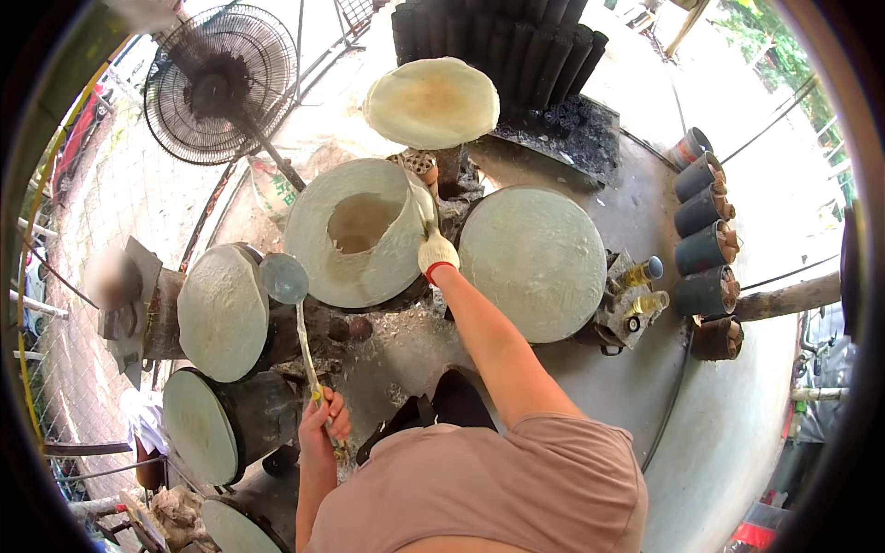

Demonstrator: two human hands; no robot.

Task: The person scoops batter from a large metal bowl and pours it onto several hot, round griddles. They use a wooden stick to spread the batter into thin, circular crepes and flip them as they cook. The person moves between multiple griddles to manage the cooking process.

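Note:
My left hand [323,422] grips the wrapped handle of a long ladle [285,278]. The round bowl of the ladle lies between two round pans. In a white knit glove with a red cuff, my right hand [438,254] is at the right edge of the middle pan [311,207], which bears a pale sheet with a ragged brown opening. What the gloved fingers hold is partly hidden; a pale strip runs up from them along the rim. Pale layers coat the right pan [532,263] and the left pan [222,314].
A browned round pan or sheet [432,104] stands beyond the middle pan. Dark cylindrical briquettes [505,48] are piled behind it, near a pedestal fan [220,86]. Bottles [643,271] stand right of the pans, and several buckets [698,238] line the far right. More coated pans [200,426] are at lower left.

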